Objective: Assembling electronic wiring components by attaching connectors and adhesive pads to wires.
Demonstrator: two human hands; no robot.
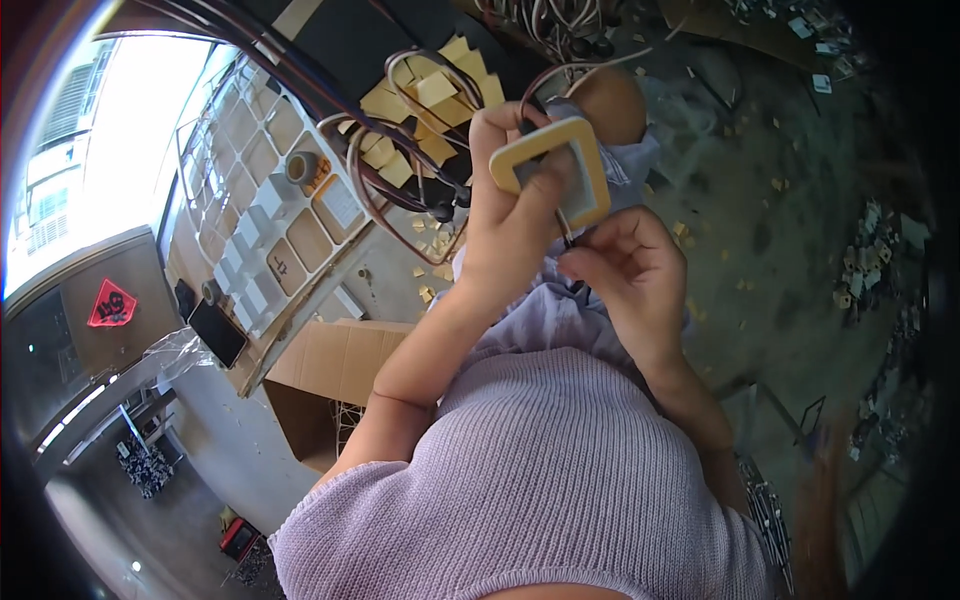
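Observation:
My left hand (500,225) is closed around a square piece with a pale yellow rim (597,190) and a grey middle, its thumb pressed on the face. A thin reddish-brown cable (545,75) runs up from behind the fingers. At the lower edge of the square, my right hand (642,285) pinches a thin dark wire end (568,240) between thumb and forefinger. The exact form of that end is hidden by the fingertips. Both hands are raised above my lap.
To the left stands a table with a white compartment tray (322,222), a tape roll (300,167) and a phone (217,333). Yellow square pieces (435,92) and looped cables lie at the back. An open cardboard box (335,362) sits by my left arm. Scraps litter the floor.

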